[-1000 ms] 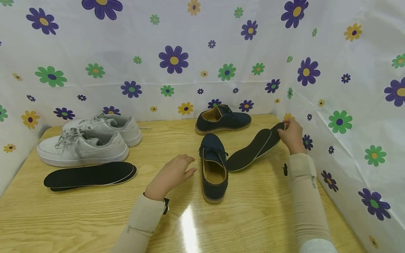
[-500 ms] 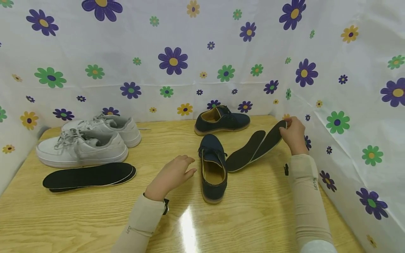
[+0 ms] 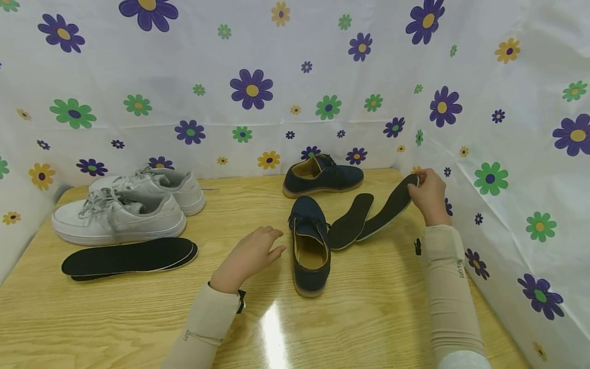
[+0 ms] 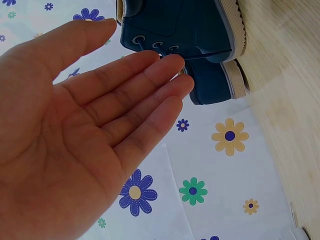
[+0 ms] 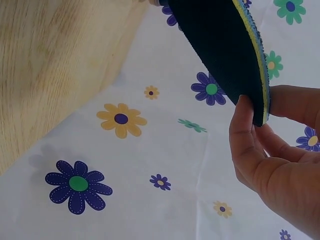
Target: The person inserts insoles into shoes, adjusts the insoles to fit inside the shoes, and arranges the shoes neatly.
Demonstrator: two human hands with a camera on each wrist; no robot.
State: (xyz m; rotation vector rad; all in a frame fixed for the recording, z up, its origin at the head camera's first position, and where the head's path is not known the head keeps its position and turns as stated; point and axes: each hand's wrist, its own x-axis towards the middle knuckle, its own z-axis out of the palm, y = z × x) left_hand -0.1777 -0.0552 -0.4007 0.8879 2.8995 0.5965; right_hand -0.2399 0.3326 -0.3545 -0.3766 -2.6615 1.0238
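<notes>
Thumb and fingers of my right hand [image 3: 428, 197] pinch the far end of a black insole [image 3: 392, 207], lifted off the table and slanting down to the left. In the right wrist view the held insole [image 5: 220, 45] shows a yellow and blue layered edge. Its lower end meets a second black insole [image 3: 349, 225], which lies beside a navy lace-up shoe [image 3: 312, 277]. To the left of that shoe hovers my left hand [image 3: 249, 256]. Its fingers are relaxed and hold nothing, and its palm [image 4: 60, 150] shows in the left wrist view.
Another navy shoe [image 3: 341, 177] stands on its sole at the back, by the flowered curtain [image 3: 207, 66]. White sneakers [image 3: 120, 218] sit at the left of the wooden table [image 3: 138, 318]. Two stacked black insoles [image 3: 129, 256] lie in front of them.
My right hand has drawn its insole up and right, fanning it away from the second insole, which has slid down onto the table. The left hand stays in place.
</notes>
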